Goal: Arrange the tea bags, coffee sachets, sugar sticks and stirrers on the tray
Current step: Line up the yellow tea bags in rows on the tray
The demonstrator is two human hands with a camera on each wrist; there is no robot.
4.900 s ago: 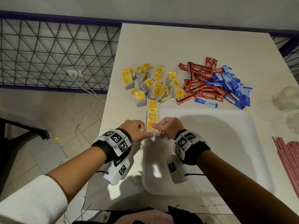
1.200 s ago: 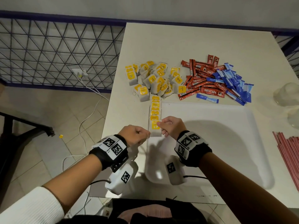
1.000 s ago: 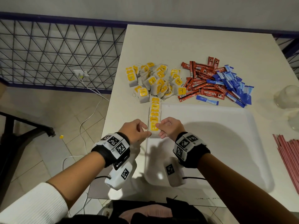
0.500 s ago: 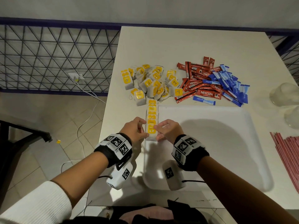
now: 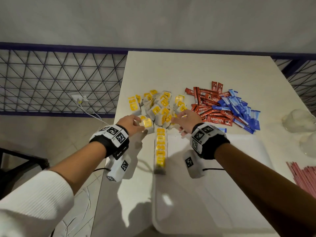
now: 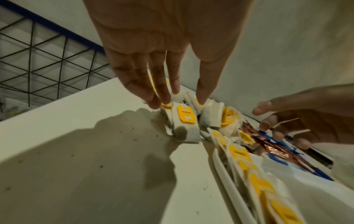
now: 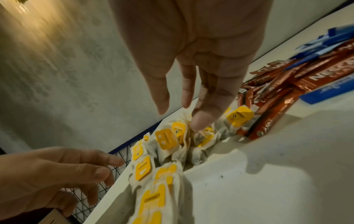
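A heap of yellow-tagged tea bags [image 5: 159,108] lies on the white table beyond the white tray [image 5: 239,194]. A row of tea bags [image 5: 160,147] stands along the tray's left edge. My left hand [image 5: 136,121] reaches the heap's near left side, its straight fingers [image 6: 161,97] touching the bags and holding none. A tea bag [image 6: 184,121] lies just below them. My right hand [image 5: 183,117] hovers over the heap's near right side, fingers [image 7: 201,121] spread and empty. Red coffee sachets [image 5: 210,106] and blue sugar sticks [image 5: 239,106] are piled to the right. Pink stirrers [image 5: 304,178] lie far right.
Clear glasses [image 5: 299,120] stand at the table's right edge, behind the stirrers. The table's left edge [image 5: 118,103] drops to a tiled floor with a wire fence [image 5: 59,79] and a wall socket with a cable. A wall closes the far side.
Both hands have let go of the near end of the tea-bag row and moved forward to the loose heap, fingers now spread. The row stays on the tray.
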